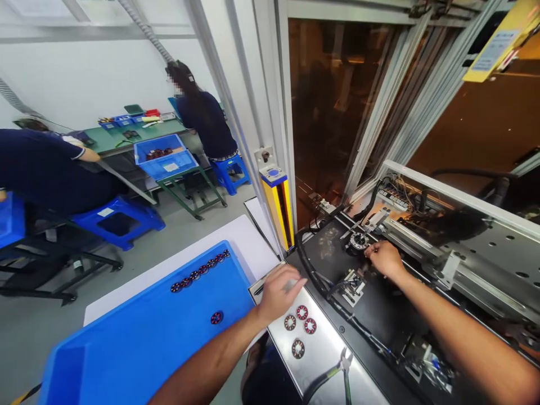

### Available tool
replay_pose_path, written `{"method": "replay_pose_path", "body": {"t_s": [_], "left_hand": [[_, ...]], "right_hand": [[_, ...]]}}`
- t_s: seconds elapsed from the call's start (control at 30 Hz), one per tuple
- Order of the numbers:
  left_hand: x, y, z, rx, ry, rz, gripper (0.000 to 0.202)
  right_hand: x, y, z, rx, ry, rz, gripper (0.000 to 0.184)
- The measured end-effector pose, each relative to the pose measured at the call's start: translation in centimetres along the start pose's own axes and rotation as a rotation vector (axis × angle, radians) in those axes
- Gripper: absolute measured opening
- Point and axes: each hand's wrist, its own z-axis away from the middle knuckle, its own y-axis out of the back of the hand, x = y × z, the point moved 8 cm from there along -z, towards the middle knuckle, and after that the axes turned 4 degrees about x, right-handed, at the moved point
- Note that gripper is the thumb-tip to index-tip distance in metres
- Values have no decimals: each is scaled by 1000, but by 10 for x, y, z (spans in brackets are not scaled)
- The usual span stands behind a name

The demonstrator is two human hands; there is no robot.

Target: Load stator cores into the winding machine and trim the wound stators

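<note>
My right hand (386, 259) reaches into the machine, thumb and fingers pinched at the edge of a round fixture (359, 241); whatever is between the fingertips is too small to tell. Over the near end of a bare metal ledge (333, 360) hovers my left hand (280, 289), fingers loosely bent and thumb stretched out, nothing visible in it. Below it on the ledge lie several small motor stators with red and copper windings, one of them a stator (298, 348) nearest me. Cutting pliers (345, 363) with green-black handles rest there, jaws pointing away.
Left of the ledge is a blue tray (147, 337) with a row of stators (201, 271) and a single stator (216, 318). A yellow light-curtain post (276, 208) stands at the machine's corner. Cables and a small metal bracket (352, 287) sit on the black bed. Two seated people work beyond.
</note>
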Motion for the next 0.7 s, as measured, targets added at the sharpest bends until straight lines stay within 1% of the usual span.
{"method": "replay_pose_path", "body": {"t_s": [0.07, 0.1, 0.17, 0.23, 0.3, 0.37, 0.47, 0.6, 0.7], "left_hand": [[9, -39, -33, -124, -72, -1, 29], [14, -60, -48, -193, -115, -6, 27], [25, -99, -71, -322, -201, -31, 25], [33, -131, -84, -431, -268, -77, 36], [37, -154, -88, -518, -311, -128, 48], [39, -169, -87, -586, -339, -173, 55], [37, -182, -84, -657, -354, -227, 60], [35, -190, -82, -708, -348, -273, 60], [36, -192, -80, -730, -344, -296, 63]], "right_hand": [[9, -11, -13, -91, -164, -62, 32], [11, -15, -18, -126, -234, -96, 34], [14, -17, -25, -167, -354, -164, 36], [17, -13, -28, -172, -456, -229, 36], [21, -6, -25, -151, -531, -293, 36], [22, 0, -21, -123, -565, -373, 36], [16, 0, -15, -106, -559, -506, 37], [10, -10, -13, -111, -554, -573, 35], [4, -9, -18, -99, -521, -552, 35]]}}
